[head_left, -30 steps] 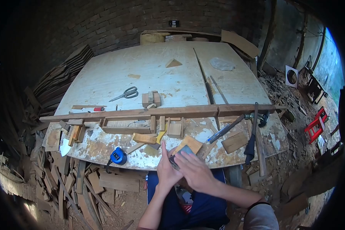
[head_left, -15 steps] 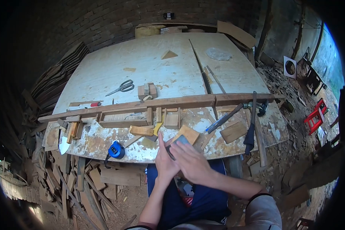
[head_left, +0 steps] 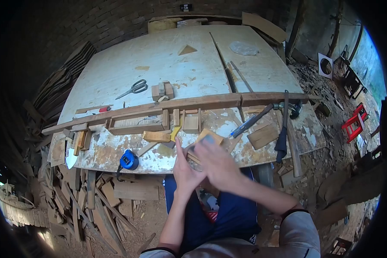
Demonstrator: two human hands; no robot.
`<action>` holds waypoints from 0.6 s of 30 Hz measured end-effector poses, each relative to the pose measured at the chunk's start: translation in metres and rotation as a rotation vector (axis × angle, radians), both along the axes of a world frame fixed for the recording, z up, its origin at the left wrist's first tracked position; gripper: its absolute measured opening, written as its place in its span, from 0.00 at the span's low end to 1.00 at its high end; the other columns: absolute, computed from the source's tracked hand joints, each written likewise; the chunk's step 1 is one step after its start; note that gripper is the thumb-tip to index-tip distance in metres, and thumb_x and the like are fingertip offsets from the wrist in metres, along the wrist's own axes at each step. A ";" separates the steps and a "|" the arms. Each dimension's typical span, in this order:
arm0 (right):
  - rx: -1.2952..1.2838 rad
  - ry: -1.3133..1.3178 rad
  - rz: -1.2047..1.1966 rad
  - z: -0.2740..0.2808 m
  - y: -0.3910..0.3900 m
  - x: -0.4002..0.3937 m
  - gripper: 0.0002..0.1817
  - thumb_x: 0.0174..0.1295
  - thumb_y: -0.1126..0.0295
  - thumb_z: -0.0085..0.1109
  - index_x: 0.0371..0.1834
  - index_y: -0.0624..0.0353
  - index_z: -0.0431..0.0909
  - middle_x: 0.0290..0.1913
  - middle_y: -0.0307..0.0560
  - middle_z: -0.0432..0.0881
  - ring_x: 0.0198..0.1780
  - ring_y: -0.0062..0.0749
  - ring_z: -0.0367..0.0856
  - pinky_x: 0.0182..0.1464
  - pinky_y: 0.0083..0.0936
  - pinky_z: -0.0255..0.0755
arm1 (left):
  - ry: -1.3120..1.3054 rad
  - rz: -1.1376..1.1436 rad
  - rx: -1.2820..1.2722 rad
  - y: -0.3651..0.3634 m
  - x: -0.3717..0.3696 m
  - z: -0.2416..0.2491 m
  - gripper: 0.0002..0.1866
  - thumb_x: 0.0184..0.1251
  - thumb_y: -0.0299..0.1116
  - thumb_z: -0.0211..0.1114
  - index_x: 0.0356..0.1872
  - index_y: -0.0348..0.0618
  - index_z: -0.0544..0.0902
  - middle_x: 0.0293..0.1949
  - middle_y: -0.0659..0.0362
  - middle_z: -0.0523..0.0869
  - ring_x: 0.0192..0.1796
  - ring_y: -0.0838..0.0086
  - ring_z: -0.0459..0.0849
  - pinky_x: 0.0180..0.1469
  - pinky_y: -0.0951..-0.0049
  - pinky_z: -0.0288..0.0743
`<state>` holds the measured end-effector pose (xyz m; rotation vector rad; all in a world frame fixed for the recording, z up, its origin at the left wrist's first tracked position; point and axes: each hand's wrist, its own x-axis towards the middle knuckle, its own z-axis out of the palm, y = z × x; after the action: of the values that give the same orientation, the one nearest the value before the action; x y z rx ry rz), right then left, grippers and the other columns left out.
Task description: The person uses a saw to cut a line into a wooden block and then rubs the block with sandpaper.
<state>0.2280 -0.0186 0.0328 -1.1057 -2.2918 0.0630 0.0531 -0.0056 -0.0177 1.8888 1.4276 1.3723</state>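
Observation:
At the table's near edge, my left hand is closed with its thumb up, around something mostly hidden by my other hand. Over it lies my right hand, smeared by motion, with a bluish-grey flat piece, which looks like sandpaper, at its fingertips. Just beyond the hands sits a pale wooden block. To the left of it are a yellow tool and a shaped wooden block. A blue tape measure lies further left.
A long wooden beam crosses the worktable. Scissors and stacked wood blocks lie beyond it. At right are a hammer, a blue pen-like tool and a dark-handled tool. Wood scraps cover the floor.
My right hand has shifted slightly right and up over my left hand, and now looks blurred. The whole view has tilted a little, so the table sits higher.

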 end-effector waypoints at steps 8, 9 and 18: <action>-0.082 0.071 -0.047 0.002 0.013 0.005 0.27 0.83 0.69 0.56 0.77 0.79 0.77 0.79 0.75 0.80 0.84 0.65 0.76 0.89 0.56 0.63 | 0.036 -0.057 -0.023 -0.003 -0.007 0.013 0.81 0.49 0.41 0.94 0.96 0.38 0.41 0.63 0.40 0.92 0.63 0.51 0.95 0.70 0.57 0.86; -0.124 0.109 -0.078 0.005 0.027 0.012 0.27 0.83 0.70 0.56 0.77 0.79 0.77 0.79 0.76 0.80 0.85 0.64 0.75 0.90 0.56 0.62 | 0.038 -0.052 -0.026 -0.004 -0.006 0.012 0.81 0.49 0.41 0.94 0.96 0.38 0.41 0.63 0.40 0.92 0.64 0.51 0.95 0.71 0.57 0.86; 0.044 -0.009 -0.118 0.007 0.027 -0.006 0.25 0.76 0.72 0.60 0.71 0.76 0.82 0.76 0.70 0.84 0.81 0.61 0.81 0.85 0.54 0.71 | -0.012 -0.064 -0.029 -0.004 -0.005 0.008 0.78 0.51 0.37 0.92 0.95 0.31 0.42 0.63 0.38 0.91 0.64 0.46 0.94 0.69 0.55 0.87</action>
<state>0.2223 0.0082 0.0399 -1.2189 -2.2204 -0.0384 0.0480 -0.0092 -0.0098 1.8883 1.3625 1.3241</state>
